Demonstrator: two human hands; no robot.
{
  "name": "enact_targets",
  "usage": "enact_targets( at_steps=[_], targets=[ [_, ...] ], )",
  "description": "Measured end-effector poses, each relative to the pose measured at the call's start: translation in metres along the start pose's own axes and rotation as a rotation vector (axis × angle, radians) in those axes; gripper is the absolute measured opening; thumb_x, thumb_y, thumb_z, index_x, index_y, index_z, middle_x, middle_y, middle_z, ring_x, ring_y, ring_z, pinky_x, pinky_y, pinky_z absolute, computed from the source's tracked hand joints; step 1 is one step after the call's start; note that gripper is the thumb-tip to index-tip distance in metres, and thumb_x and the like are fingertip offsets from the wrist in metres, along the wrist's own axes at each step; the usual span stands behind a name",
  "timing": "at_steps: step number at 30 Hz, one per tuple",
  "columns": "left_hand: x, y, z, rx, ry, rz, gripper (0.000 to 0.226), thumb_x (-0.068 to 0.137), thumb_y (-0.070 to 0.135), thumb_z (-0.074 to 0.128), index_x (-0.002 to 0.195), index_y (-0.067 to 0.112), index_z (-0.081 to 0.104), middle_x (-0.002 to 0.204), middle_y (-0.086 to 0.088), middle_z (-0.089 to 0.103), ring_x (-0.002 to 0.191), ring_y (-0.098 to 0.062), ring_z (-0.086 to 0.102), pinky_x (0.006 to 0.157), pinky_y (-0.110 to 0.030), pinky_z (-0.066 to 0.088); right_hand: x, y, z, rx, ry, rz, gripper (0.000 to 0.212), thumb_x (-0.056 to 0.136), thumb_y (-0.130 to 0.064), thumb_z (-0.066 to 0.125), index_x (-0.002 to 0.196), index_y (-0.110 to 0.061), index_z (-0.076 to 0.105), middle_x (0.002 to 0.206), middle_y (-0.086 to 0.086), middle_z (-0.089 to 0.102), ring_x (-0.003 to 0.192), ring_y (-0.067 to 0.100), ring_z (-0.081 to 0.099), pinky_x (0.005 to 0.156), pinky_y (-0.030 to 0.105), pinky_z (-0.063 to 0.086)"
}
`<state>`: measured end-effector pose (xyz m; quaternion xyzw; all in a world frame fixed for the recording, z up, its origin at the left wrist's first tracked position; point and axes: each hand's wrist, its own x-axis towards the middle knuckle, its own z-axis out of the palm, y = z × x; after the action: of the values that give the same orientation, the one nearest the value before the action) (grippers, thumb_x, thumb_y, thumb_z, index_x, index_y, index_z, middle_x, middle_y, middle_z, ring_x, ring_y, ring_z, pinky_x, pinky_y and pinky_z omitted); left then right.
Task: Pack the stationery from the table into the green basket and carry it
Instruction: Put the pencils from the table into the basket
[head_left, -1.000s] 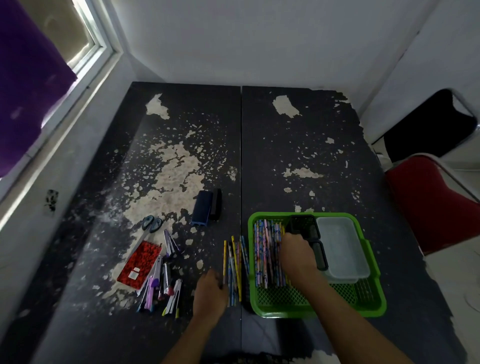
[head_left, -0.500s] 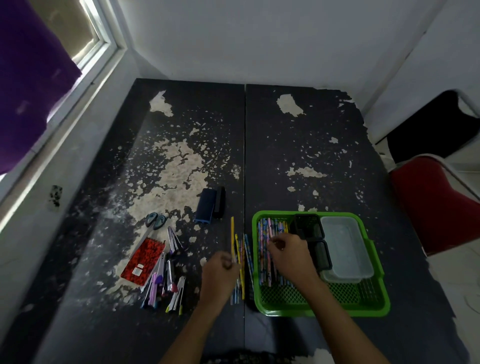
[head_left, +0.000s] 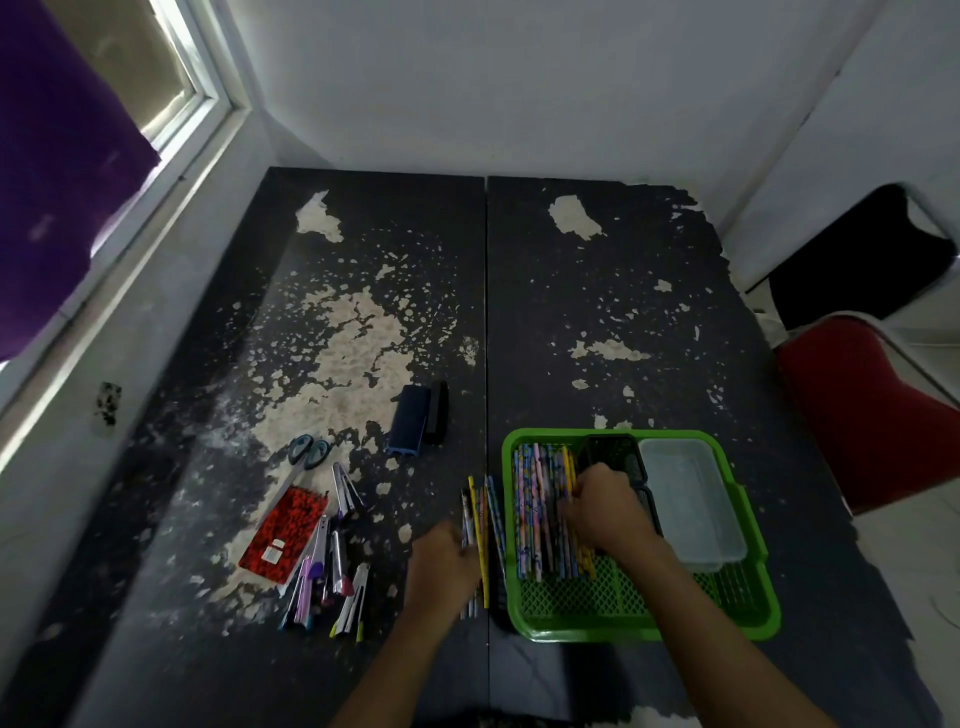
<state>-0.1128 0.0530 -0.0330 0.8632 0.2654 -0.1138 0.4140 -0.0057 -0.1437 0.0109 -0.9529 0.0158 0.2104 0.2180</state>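
Head view: the right hand (head_left: 605, 512) is inside the green basket (head_left: 639, 623), its fingers (head_left: 574, 506) curled down onto the row of pencils (head_left: 537, 514) lying along the basket's left side; whether they actually pinch a pencil cannot be told. The left hand (head_left: 441, 564) rests on the surface (head_left: 597, 291) just left of the basket, its fingers (head_left: 460, 540) bent over the near end of a loose bunch of pencils (head_left: 480, 514) that lies lengthwise toward 12 o'clock; the grip itself is hidden.

In the basket, to the right hand's 1 o'clock, stands a black mesh holder (head_left: 613, 457), and at 3 o'clock a clear plastic box (head_left: 688, 506). At the left hand's 9 o'clock lies a heap of pens (head_left: 332, 577), with a red notebook (head_left: 285, 532) touching it, scissors (head_left: 306, 454) at 10 o'clock, and a dark blue eraser block (head_left: 415, 421) at 12 o'clock. A red chair (head_left: 857, 405) stands beside the surface at 3 o'clock.
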Motion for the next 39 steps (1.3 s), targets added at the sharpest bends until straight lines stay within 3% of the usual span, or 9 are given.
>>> enact_targets(
  at_steps=[3,7,13,20,24,28,31,36,39],
  targets=[
    [-0.005,-0.024,0.005,0.195,-0.074,-0.077,0.007,0.088,0.018,0.063,0.092,0.014,0.061,0.082,0.001,0.061,0.071,-0.013,0.059,0.061,-0.025,0.042,0.006,-0.003,0.005,-0.145,0.030,-0.006,0.038,0.093,-0.005,0.061,0.066,-0.015,0.036,0.071,0.008,0.048,0.060,0.024,0.046,0.059,0.038,0.050],
    [-0.014,-0.039,0.012,0.200,-0.123,-0.096,0.012,0.085,0.019,0.069,0.086,0.017,0.057,0.081,0.002,0.062,0.075,-0.015,0.062,0.065,-0.028,0.046,0.005,-0.007,0.007,-0.186,0.048,0.003,0.020,0.096,-0.007,0.058,0.079,-0.010,0.048,0.090,0.015,0.062,0.069,0.026,0.052,0.063,0.038,0.050],
    [-0.015,-0.038,0.013,0.207,-0.093,-0.097,0.019,0.084,0.021,0.071,0.080,0.016,0.053,0.076,0.005,0.056,0.069,-0.010,0.056,0.058,-0.025,0.040,-0.012,-0.006,0.012,0.006,0.047,-0.075,0.025,0.096,-0.029,0.064,0.080,-0.013,0.072,0.065,0.004,0.065,0.054,0.017,0.059,0.054,0.034,0.056],
    [-0.010,-0.033,0.003,0.294,-0.079,-0.148,0.024,0.091,0.035,0.065,0.095,0.012,0.058,0.091,-0.005,0.060,0.084,-0.025,0.061,0.067,-0.029,0.042,-0.034,-0.011,0.028,0.250,0.032,-0.092,0.019,0.094,-0.031,0.066,0.084,-0.018,0.074,0.066,-0.004,0.069,0.053,0.010,0.063,0.055,0.031,0.056],
    [-0.011,-0.036,0.000,0.252,-0.075,-0.189,0.035,0.094,0.041,0.059,0.103,0.007,0.062,0.090,-0.004,0.059,0.077,-0.019,0.055,0.067,-0.029,0.043,-0.040,-0.012,0.037,0.309,-0.011,-0.112,0.016,0.095,-0.029,0.065,0.088,-0.020,0.076,0.072,-0.007,0.071,0.059,0.005,0.065,0.058,0.024,0.056],
    [-0.007,-0.011,-0.007,0.030,-0.046,-0.024,0.024,0.095,0.028,0.063,0.077,0.014,0.055,0.070,0.001,0.060,0.058,-0.006,0.054,0.059,-0.029,0.047,-0.045,-0.018,0.038,0.428,0.003,-0.126,0.012,0.095,-0.026,0.066,0.093,-0.018,0.074,0.077,-0.002,0.073,0.068,0.010,0.068,0.067,0.030,0.059],
    [-0.011,0.030,-0.013,-0.090,-0.078,0.123,0.021,0.092,0.018,0.067,0.074,0.020,0.055,0.060,0.005,0.057,0.048,0.002,0.052,0.048,-0.012,0.039,-0.045,-0.023,0.037,0.542,0.010,-0.134,0.013,0.094,-0.031,0.067,0.103,-0.022,0.070,0.076,0.001,0.072,0.067,0.015,0.070,0.063,0.033,0.058],
    [-0.018,0.060,0.002,-0.190,-0.150,0.200,0.006,0.088,0.023,0.070,0.084,0.020,0.067,0.072,-0.001,0.069,0.063,-0.005,0.065,0.059,-0.022,0.054,-0.038,-0.022,0.029,0.601,0.117,-0.111,0.007,0.091,-0.015,0.069,0.091,-0.022,0.070,0.073,-0.003,0.071,0.063,0.003,0.064,0.057,0.017,0.051],
    [-0.017,0.055,0.007,-0.184,-0.154,0.200,0.011,0.089,0.033,0.072,0.089,0.023,0.072,0.074,0.005,0.070,0.068,-0.002,0.067,0.059,-0.015,0.051,-0.032,-0.012,0.025,0.543,0.143,-0.029,0.003,0.089,-0.019,0.072,0.091,-0.017,0.073,0.073,-0.005,0.070,0.063,0.005,0.064,0.060,0.024,0.050]
  ],
)
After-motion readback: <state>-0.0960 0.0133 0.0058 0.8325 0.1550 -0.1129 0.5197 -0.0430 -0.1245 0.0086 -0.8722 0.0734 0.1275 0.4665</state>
